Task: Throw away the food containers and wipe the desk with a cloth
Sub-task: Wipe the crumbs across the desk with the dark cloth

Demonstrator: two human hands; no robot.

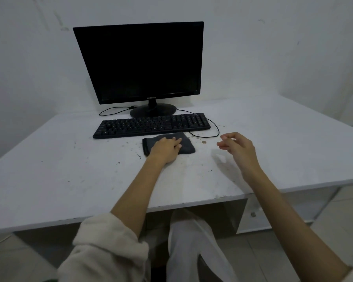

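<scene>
Grey cloth [169,145] under flat left hand [166,149], keyboard [151,125] just behind, right hand [237,148] hovering, fingers loosely apart

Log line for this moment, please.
step: wiping | left hand: flat on cloth | right hand: empty, above desk | crumbs: remain

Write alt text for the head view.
A person's left hand presses a dark grey cloth flat on a crumb-speckled white desk before a black keyboard and dark monitor; the right hand hovers empty.
</scene>
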